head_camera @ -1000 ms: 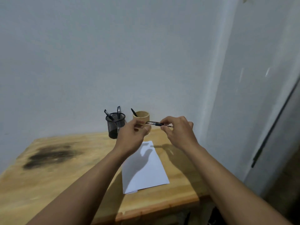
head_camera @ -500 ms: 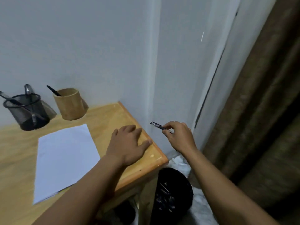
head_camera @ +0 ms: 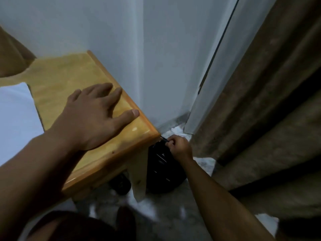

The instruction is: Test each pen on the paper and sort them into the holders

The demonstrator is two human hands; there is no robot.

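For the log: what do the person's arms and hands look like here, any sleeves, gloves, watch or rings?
Both forearms are bare as far as the frame shows, with no sleeves in view. The left hand has no glove, ring or wristband, and its short thumbnail shows. The right hand also looks ungloved with a bare wrist, but it is small and blurred, so rings cannot be ruled out.

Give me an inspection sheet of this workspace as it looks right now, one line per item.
Surface: wooden table, glossy, bare near its right corner.
Job's things: white paper at the left edge; pen pinched in the right hand; a tan holder partly in view at far left.
Clutter: black bin on the floor beside the table leg.
Hands: left hand flat on the table; right hand low over the bin.
Cables: nothing seen.
Surroundings: pale wall, brown curtain, grey floor.
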